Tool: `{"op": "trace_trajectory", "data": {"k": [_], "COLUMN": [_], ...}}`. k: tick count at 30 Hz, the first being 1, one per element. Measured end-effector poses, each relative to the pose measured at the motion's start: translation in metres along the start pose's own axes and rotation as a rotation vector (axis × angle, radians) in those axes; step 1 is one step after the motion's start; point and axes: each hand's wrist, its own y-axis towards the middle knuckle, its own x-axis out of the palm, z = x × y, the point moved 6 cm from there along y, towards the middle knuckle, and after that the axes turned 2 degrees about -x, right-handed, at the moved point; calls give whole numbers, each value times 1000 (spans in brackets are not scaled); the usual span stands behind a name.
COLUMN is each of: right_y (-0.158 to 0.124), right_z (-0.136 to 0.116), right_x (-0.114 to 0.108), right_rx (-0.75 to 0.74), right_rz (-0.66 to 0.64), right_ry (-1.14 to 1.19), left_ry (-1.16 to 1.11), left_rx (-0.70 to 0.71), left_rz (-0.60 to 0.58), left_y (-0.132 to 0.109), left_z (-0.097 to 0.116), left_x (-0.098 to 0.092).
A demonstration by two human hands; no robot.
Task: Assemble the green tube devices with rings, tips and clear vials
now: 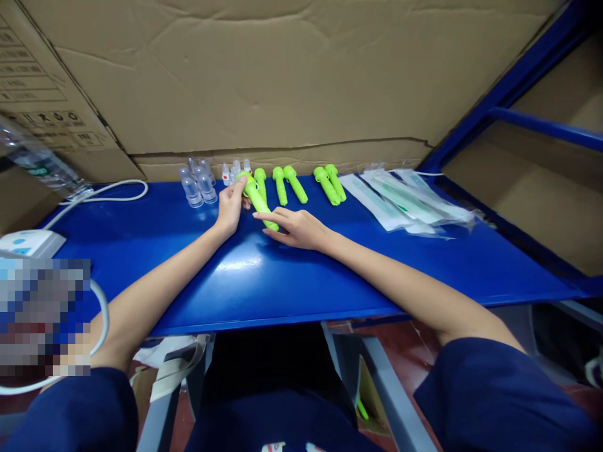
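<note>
Lime-green plastic forms the held stick (259,200), shown in the head view tilted above the blue table (330,282), its broader end away from the wearer. The left hand (230,208) pinches that broader end, thumb against it; the right hand (301,230) reaches its narrow end with extended fingers on either side, though whether they press cannot be told. Similar green sticks (279,186) lie beyond, between clear containers (192,189) and flat packets (405,201). Good handling here presumably calls for a firm left pinch, light right-hand guidance and an unobstructed broad end.
</note>
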Motion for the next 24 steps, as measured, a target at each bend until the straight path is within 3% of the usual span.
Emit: {"op": "trace_trajectory", "data": {"k": [4,9,14,19,24], "right_y": [-1,0,0,-6,-20], "right_z": [-1,5,18,51,84], "right_x": [0,-10,-27,-54,-82], "right_rx": [-39,16,87,263,419], "right_rz": [34,150,154,158,252], "right_ry": [31,-37,-314,-415,-463], "left_ry": [102,239,688,1067,1216], "left_rx": [127,217,323,273,176], "left_rz": [-40,14,1,-44,-2], "left_y": [-1,2,-4,-10,-6], "left_z": [10,14,27,31,23], "left_x": [1,-7,-10,-9,-15]}}
